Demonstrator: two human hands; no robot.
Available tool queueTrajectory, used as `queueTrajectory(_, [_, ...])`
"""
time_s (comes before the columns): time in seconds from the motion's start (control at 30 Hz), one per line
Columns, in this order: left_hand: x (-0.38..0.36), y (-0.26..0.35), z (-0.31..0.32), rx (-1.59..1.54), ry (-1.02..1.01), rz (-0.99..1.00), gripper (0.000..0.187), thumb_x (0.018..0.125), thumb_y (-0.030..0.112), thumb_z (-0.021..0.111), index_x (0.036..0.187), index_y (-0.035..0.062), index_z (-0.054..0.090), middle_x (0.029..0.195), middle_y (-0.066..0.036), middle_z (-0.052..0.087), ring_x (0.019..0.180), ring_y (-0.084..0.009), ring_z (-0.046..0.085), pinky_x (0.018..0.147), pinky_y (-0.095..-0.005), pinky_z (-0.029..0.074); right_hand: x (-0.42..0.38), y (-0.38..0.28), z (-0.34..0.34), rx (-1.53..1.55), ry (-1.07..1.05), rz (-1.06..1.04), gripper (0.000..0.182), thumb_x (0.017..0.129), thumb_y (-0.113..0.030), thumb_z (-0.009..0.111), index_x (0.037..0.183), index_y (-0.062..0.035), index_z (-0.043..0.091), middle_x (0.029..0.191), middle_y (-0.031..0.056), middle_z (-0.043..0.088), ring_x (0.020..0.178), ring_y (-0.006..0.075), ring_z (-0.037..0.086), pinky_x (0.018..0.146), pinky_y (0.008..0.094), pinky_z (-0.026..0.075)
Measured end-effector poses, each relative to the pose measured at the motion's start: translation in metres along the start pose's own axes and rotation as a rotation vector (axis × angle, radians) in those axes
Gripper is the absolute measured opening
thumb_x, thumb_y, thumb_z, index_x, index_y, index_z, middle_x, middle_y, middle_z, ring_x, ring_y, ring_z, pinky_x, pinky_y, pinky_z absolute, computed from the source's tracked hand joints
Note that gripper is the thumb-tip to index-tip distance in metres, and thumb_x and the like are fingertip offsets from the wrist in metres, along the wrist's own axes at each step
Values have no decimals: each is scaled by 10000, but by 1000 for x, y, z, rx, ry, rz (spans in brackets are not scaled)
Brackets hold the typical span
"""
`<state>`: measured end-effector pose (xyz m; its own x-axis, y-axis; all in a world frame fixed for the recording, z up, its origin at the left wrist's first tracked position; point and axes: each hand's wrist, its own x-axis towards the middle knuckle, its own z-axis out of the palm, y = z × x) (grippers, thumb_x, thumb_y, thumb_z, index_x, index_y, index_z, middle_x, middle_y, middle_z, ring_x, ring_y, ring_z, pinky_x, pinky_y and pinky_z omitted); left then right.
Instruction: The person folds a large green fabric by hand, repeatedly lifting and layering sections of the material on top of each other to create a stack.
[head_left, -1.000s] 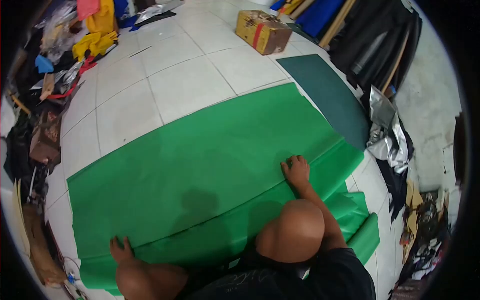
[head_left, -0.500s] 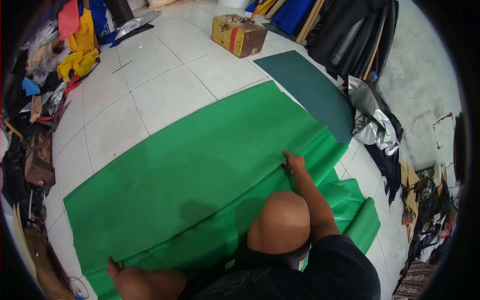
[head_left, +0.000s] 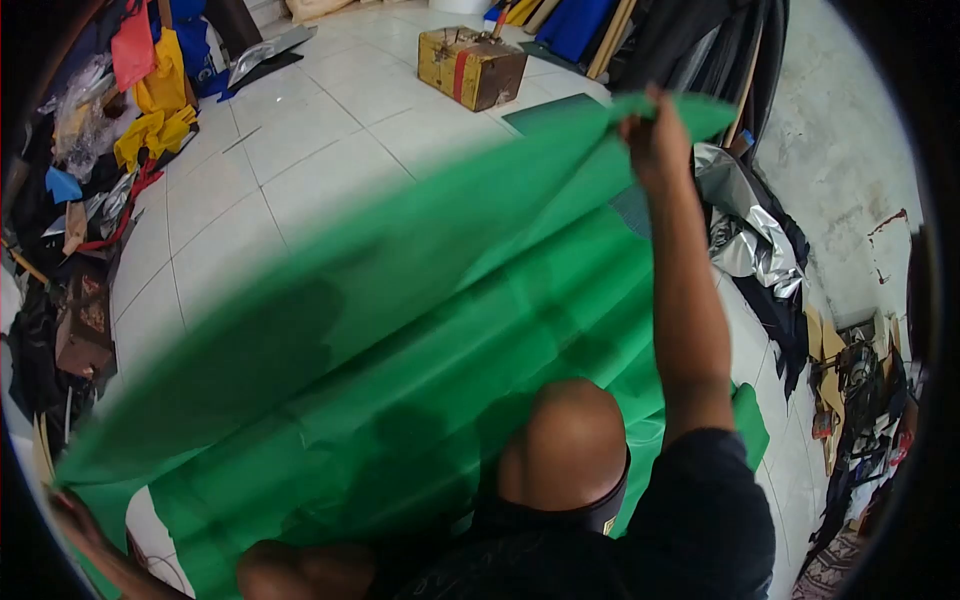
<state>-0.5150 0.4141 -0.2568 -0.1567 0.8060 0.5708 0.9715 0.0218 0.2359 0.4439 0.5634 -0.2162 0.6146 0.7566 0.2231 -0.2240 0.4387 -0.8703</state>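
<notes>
A large green sheet [head_left: 520,320], smooth like tarpaulin, spreads across the floor around my knees. Its far part is lifted and blurred by motion. My right hand [head_left: 655,145] is closed on the raised edge, with the arm stretched far forward. At the lower left, my left hand [head_left: 78,520] grips the sheet's left end, partly cut by the dark rim of the view. Between the hands the raised part billows above the flat layer. Beneath the far right end, a dark green mat [head_left: 560,112] is mostly covered.
A yellow and brown box [head_left: 470,68] with a red stripe stands on the white tiles [head_left: 310,130]. Dark rolls [head_left: 690,50] lean at the back right, by crumpled silver material [head_left: 750,230]. Yellow cloth [head_left: 160,130] and scraps line the left; clutter [head_left: 860,400] lines the right wall.
Both hands have lifted the green sheet's edge off the floor. My right hand went forward and up to the right; my left hand swung out to the left. The dark green mat became mostly covered.
</notes>
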Motion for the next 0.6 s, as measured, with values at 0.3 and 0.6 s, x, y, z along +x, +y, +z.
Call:
queueTrajectory(0.3, [101, 64, 178, -1008, -235, -511, 505, 897, 418, 375, 1207, 22, 411, 1188, -124, 452, 1056, -249, 463, 915, -359, 359, 65, 115, 85, -1163, -671, -227, 296, 850, -228, 423, 1041, -36, 544, 990, 151, 562, 907, 246, 530, 835, 355, 413])
queueTrajectory(0.6, [-246, 211, 207, 267, -778, -535, 705, 822, 486, 467, 1313, 17, 279, 1365, -223, 236, 1283, -345, 174, 1038, -427, 161, -169, 216, -155, -1701, -475, -114, 376, 814, -391, 500, 1021, -78, 528, 1102, 153, 496, 1066, 310, 451, 936, 440, 309])
